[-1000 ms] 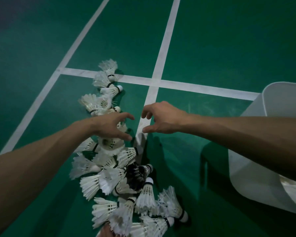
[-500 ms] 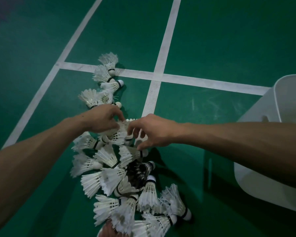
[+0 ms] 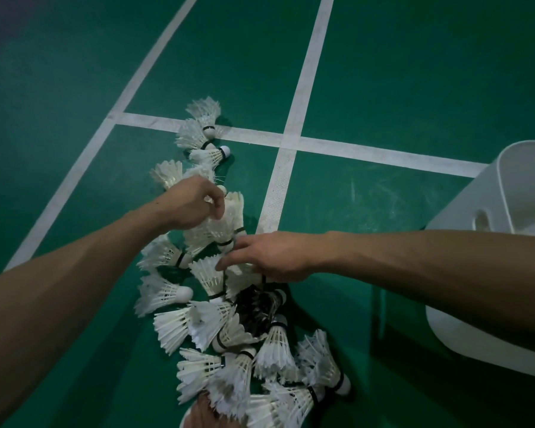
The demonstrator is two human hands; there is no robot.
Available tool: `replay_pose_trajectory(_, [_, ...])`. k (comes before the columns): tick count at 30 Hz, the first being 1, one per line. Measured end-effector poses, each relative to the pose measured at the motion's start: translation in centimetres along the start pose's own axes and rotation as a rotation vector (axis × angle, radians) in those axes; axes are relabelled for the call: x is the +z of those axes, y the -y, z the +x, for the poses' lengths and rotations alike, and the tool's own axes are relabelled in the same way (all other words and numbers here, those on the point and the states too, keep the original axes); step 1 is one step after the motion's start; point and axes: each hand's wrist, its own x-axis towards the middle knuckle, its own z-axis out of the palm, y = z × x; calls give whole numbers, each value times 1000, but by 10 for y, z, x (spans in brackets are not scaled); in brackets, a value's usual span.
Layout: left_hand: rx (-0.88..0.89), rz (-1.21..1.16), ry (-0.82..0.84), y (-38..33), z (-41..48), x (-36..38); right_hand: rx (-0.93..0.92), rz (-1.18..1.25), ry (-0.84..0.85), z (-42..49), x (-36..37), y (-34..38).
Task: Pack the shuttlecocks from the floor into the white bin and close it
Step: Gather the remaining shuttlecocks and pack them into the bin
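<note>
- At far left, green floor (image 3: 59,88) crossed by white lines (image 3: 78,168), one slanting up and to the right, joined by a cross line further along.
- From the lower left corner, bare left forearm (image 3: 74,288) reaching up and rightward over the floor.
- At its end, left grip (image 3: 189,208): closed, fingers curled and pinching the feathers of a white shuttlecock (image 3: 232,211) near the upper part of the heap.
- Beneath and around both hands, a long pile of shuttlecocks (image 3: 173,329) on the floor, running from the cross line down to the bottom edge, feather skirts overlapping, most lying on their sides.
- Within that pile, just below the right hand, a dark-feathered shuttlecock (image 3: 257,307) among the white ones.
- Slightly lower and to the right of the left grip, right grip (image 3: 272,259): open, fingers (image 3: 232,263) stretched leftward and touching white feathers in the pile.
- Behind it, bare right forearm (image 3: 414,264) stretching to the right edge, passing in front of the bin.
- At far right, white bin (image 3: 491,211) standing on the floor, well apart from the pile, top uncovered, oval handle hole (image 3: 481,219) in its near wall; something pale inside, too dim to tell.
</note>
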Motion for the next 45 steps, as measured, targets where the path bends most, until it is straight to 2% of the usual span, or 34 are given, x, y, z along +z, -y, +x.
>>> replay_pose_trajectory(3, [-27,-79,17,-3,2,1,40,-25,28,-1,-1,-2])
replay_pose_trajectory(7, [-8,-209,104,-13,-1,-3,120,-19,-38,-3,-3,-8])
replay_pose_trajectory(11, [23,-197,174,-21,-6,-4,135,-54,-65,-10,-4,-12])
replay_pose_trajectory(14, [51,-18,72,-26,-5,1,127,-68,-102,-19,-7,-13])
replay_pose_trajectory(17, [81,3,-28,-38,-3,2,150,-74,-148,-33,-17,-15])
replay_pose_trajectory(23, [118,-43,-195,-78,4,-5,401,99,-447,-90,-54,-22])
replay_pose_trajectory(27, [162,-57,-281,-109,6,-7,482,113,-607,-133,-68,-27])
replay_pose_trajectory(31, [224,-59,-351,-147,2,-11,517,130,-752,-172,-78,-23])
replay_pose_trajectory(35, [316,-83,-386,-188,-3,-18,548,277,-905,-212,-90,-19])
replay_pose_trajectory(42, [437,-240,-425,-262,-3,-17,553,387,-1217,-293,-90,-13])
replay_pose_trajectory(45, [490,-278,-422,-291,-6,-9,599,515,-1345,-326,-80,-16])
